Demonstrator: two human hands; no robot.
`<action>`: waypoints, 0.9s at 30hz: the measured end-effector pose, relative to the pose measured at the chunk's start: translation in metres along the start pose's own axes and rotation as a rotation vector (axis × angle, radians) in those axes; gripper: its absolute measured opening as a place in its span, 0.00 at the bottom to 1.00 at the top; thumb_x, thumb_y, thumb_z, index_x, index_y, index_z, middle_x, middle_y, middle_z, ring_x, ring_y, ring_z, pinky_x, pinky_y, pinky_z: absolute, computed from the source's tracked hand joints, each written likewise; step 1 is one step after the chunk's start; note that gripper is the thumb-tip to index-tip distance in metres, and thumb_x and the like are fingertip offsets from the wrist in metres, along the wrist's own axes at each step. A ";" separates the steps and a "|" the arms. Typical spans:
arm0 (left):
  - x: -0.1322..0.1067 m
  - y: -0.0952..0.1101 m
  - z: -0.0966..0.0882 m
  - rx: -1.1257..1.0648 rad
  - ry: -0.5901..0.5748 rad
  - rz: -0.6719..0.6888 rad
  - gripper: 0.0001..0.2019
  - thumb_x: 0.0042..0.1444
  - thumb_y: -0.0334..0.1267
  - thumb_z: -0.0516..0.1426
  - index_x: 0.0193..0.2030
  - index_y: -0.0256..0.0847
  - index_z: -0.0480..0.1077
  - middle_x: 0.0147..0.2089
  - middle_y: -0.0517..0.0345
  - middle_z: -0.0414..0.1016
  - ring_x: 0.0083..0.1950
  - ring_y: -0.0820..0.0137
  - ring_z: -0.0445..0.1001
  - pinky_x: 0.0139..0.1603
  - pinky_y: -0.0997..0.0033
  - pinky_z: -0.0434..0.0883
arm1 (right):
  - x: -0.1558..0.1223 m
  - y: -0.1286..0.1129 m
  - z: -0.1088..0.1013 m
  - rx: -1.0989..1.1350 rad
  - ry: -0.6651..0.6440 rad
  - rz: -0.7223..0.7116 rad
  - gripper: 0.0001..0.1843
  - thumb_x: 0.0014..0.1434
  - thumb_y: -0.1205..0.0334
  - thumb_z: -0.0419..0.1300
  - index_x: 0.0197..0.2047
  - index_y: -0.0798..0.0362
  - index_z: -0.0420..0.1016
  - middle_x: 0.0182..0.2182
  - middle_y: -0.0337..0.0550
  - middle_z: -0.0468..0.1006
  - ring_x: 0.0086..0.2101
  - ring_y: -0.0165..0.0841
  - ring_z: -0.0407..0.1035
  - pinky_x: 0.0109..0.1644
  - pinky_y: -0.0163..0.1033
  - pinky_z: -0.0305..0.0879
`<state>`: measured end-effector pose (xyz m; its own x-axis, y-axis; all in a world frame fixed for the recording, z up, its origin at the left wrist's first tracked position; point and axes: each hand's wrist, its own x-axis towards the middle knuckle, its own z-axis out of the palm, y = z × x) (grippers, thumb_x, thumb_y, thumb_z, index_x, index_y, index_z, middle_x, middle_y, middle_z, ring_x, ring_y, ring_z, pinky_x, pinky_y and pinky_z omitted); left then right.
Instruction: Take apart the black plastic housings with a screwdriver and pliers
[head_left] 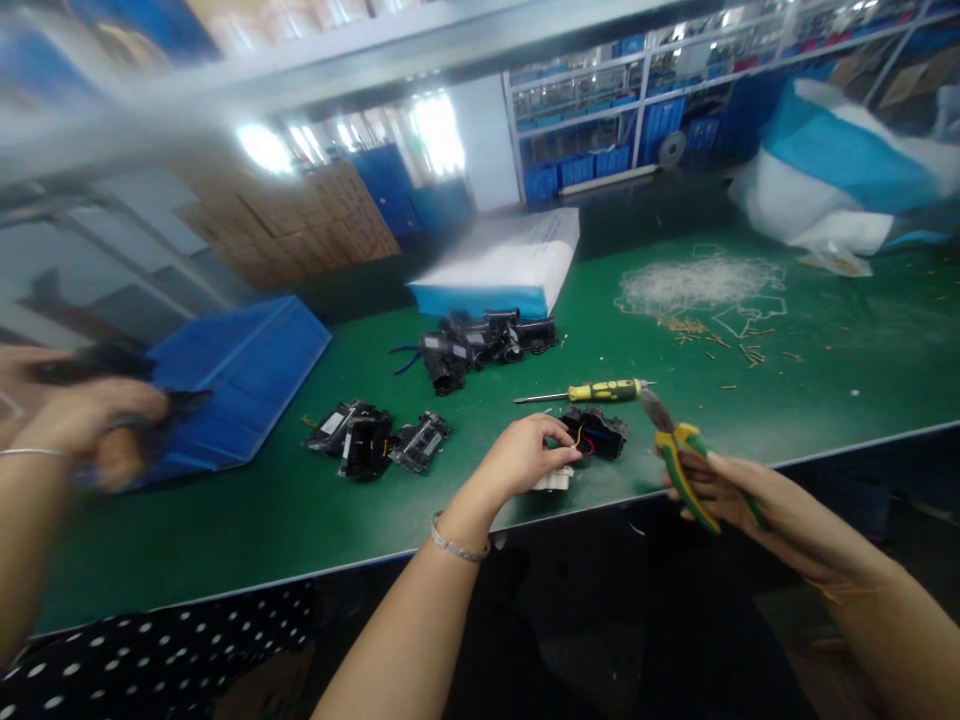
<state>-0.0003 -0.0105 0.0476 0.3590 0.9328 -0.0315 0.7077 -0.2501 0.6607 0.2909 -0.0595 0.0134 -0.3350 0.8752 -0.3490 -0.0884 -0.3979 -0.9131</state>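
Note:
In the head view my right hand [727, 490] is wrapped round the yellow-green handles of a pair of pliers [679, 460], its jaws angled up and left. The fingers of my left hand [531, 455] are pinched at the thin red and yellow wires [583, 441], which come out of an open black plastic housing [606, 430]. Just under those fingers lies a white plastic part [555, 479], mostly covered by the hand. Behind the housing a yellow-and-black screwdriver [604, 391] lies flat on the green table.
At the left, a co-worker's blurred hands [112, 405] hold a dark object beside a tilted blue bin [240, 385]. Black housings [420, 441] and a pile of black parts [469, 345] lie mid-table. Clear thin pieces [697, 285] and brass-coloured pins [750, 355] are scattered right.

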 end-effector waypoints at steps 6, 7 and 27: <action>-0.002 0.002 0.001 0.032 0.029 0.000 0.06 0.53 0.39 0.60 0.35 0.42 0.77 0.45 0.58 0.78 0.45 0.68 0.75 0.50 0.71 0.69 | -0.001 0.009 0.036 -0.005 -0.201 0.127 0.21 0.61 0.48 0.57 0.48 0.56 0.76 0.44 0.53 0.78 0.46 0.42 0.73 0.52 0.49 0.68; -0.002 0.001 0.001 0.032 0.030 0.000 0.06 0.54 0.39 0.59 0.35 0.42 0.76 0.45 0.59 0.79 0.45 0.68 0.75 0.49 0.71 0.69 | 0.001 0.010 0.038 -0.038 -0.202 0.123 0.22 0.61 0.47 0.57 0.48 0.56 0.76 0.44 0.52 0.78 0.46 0.42 0.73 0.52 0.48 0.68; -0.001 -0.002 0.000 0.024 -0.001 -0.020 0.06 0.54 0.40 0.58 0.35 0.43 0.76 0.43 0.59 0.79 0.43 0.68 0.75 0.47 0.71 0.69 | 0.005 0.011 0.051 -0.467 -0.224 -0.120 0.26 0.62 0.44 0.52 0.55 0.53 0.72 0.47 0.44 0.76 0.50 0.47 0.66 0.59 0.51 0.56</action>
<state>-0.0023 -0.0108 0.0464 0.3452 0.9374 -0.0458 0.7292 -0.2372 0.6419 0.2398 -0.0736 0.0120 -0.5452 0.8064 -0.2292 0.2712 -0.0891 -0.9584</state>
